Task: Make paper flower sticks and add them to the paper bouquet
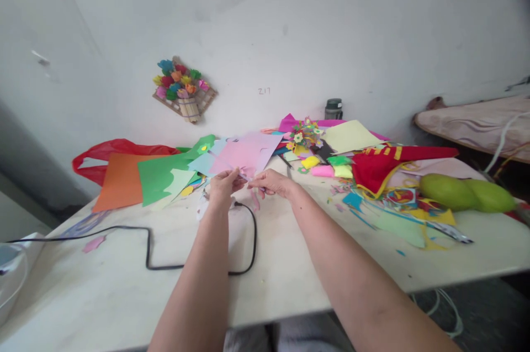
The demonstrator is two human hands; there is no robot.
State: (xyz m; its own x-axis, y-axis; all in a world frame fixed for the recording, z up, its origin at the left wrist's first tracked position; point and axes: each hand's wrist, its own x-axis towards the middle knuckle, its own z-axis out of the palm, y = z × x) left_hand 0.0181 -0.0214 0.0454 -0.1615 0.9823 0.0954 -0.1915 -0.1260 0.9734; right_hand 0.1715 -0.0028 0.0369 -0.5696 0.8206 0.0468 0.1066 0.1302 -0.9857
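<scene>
My left hand (226, 185) is closed in a pinch around a thin pale strip (223, 160) that slants up and left over the pink paper sheet (244, 152). Close by on the right, my right hand (271, 183) is also closed, its fingertips almost meeting those of the left. Small pink curled pieces (255, 199) show just under the right fingers; whether they are held I cannot make out. Beneath the left wrist lies a whitish object, mostly covered, with the plug end of a black cable (149, 252) beside it.
Orange (122, 180) and green sheets (155, 178) lie left, by a red plastic bag (120, 147). Paper flowers (305, 135), bright packets (323, 171), a red pennant (381, 167), green fruits (445, 192) and scraps cover the right. A dark bottle (333, 109) stands behind.
</scene>
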